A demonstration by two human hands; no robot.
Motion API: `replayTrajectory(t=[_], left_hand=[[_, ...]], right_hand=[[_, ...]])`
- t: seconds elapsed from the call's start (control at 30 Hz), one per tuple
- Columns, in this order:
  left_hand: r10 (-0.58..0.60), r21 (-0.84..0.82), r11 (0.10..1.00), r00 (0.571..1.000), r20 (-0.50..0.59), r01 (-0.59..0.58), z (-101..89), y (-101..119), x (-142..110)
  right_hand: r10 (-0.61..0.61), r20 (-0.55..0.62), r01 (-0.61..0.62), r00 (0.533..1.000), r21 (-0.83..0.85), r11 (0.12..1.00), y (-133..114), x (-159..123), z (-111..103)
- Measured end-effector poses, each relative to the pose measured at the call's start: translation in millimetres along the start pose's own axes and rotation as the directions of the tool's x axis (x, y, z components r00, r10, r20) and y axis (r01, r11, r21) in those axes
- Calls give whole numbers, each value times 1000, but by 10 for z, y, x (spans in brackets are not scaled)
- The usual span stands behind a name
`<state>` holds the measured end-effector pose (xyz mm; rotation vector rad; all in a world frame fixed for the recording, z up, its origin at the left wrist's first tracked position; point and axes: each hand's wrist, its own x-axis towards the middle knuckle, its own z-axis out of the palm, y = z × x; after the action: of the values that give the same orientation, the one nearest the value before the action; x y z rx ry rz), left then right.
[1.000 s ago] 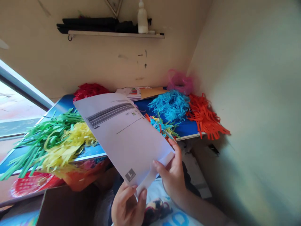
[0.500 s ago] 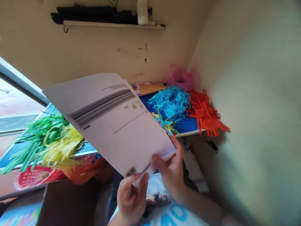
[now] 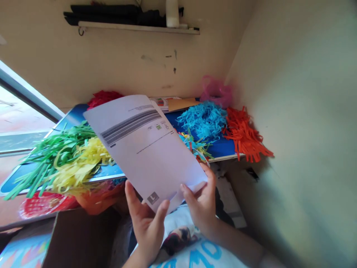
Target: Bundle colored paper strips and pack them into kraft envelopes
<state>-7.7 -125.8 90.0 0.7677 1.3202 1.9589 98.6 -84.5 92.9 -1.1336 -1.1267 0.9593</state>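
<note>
My right hand (image 3: pixel 202 201) grips a white printed sheet of paper (image 3: pixel 156 163) at its lower right, thumb on the near face and fingers behind. The sheet slants up and away to the left, showing dark printed stripes, small text lines and a grey square with a letter in it. Along its near edge, beside my right thumb, a strip is folded over. My left hand (image 3: pixel 146 223) is open at the lower left corner, its thumb and index finger spread apart. Some of its other fingers are hidden behind the paper.
A blue board (image 3: pixel 223 147) bears piles of shredded paper: green (image 3: pixel 64 149), yellow (image 3: pixel 75 163), blue (image 3: pixel 203 121) and orange-red (image 3: pixel 245 136). A pink plastic bag (image 3: pixel 216 93) sits by the wall. Lower left are a red basket (image 3: pixel 41 204) and a cardboard box (image 3: pixel 80 238).
My left hand has let go of the sheet's near edge, its thumb and index finger spreading. The sheet's far end has swung right and lower, uncovering a red pile behind.
</note>
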Motion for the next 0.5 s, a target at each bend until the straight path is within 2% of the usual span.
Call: replayTrajectory(t=[0.1,0.17,0.23,0.33,0.5], left_hand=[[-173,54,982,978,-118,181,34,101,151],[-357,-20,934,929,-97,357,23,113,216],[-472,-126,878,879,-62,462,8,108,240],[-490,-193,861,869,-65,471,-4,101,229],[-479,-193,869,873,-91,456,-10,71,201]], right_hand=[[-6,34,8,999,-53,999,51,-48,0],[-12,41,16,999,-94,995,76,-70,-3],[-24,47,30,999,-123,992,95,-80,-11],[-31,67,39,997,-131,991,118,-78,-22],[-35,65,44,997,-146,988,165,-75,-33]])
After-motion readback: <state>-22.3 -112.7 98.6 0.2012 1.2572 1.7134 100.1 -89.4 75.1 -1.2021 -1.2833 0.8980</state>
